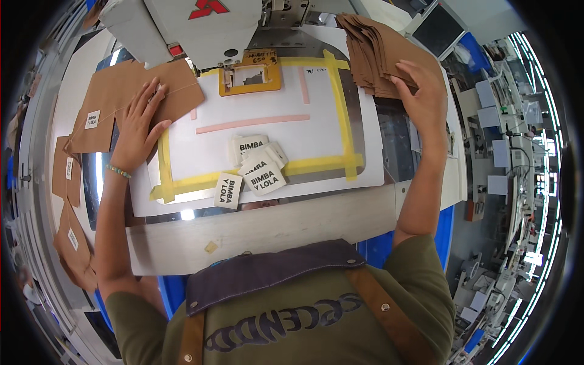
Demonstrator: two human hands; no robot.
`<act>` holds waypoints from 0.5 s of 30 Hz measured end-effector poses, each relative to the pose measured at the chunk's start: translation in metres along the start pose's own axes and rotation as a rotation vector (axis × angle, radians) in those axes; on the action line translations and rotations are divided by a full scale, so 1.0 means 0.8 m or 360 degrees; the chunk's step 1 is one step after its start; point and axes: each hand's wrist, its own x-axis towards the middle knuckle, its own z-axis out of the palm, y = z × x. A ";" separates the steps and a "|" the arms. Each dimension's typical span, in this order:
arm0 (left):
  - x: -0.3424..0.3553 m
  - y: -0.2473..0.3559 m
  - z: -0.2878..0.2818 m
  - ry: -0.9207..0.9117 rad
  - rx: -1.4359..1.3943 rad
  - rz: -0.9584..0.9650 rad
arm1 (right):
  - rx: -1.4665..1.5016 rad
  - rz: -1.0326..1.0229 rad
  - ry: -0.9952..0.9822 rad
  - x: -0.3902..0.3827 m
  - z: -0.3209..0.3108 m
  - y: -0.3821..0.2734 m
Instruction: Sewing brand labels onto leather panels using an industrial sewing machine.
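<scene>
My left hand point(140, 118) lies with fingers spread on a brown fabric piece point(185, 94). A white label on that piece is partly hidden beneath the fingers, and a thin thread runs across it. At the right, my right hand point(421, 94) rests on a stack of brown fabric pieces point(368, 52), its thumb and fingers apart at the near part of the top piece. Between the hands is a white sheet point(243, 109) bordered with yellow tape point(344, 112). Several white printed labels point(265, 174) lie in a loose pile near its front edge.
A white sewing machine head point(201, 36) stands over the sheet's far side, with a yellow clamp frame point(250, 90) below it. More labelled brown pieces point(94, 134) hang down the table's left side. A dark screen point(437, 30) stands at the back right.
</scene>
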 end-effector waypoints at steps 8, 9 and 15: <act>-0.002 0.068 -0.048 0.0103 -0.0339 0.0195 | 0.0482 0.0209 -0.0159 0.018 -0.008 0.016; 0.000 0.081 -0.054 0.0161 -0.0314 0.0275 | 0.0482 0.0209 -0.0146 0.022 -0.007 0.022; 0.019 0.150 -0.066 0.0256 -0.0652 0.0472 | 0.0677 0.0183 0.0245 0.049 0.007 0.002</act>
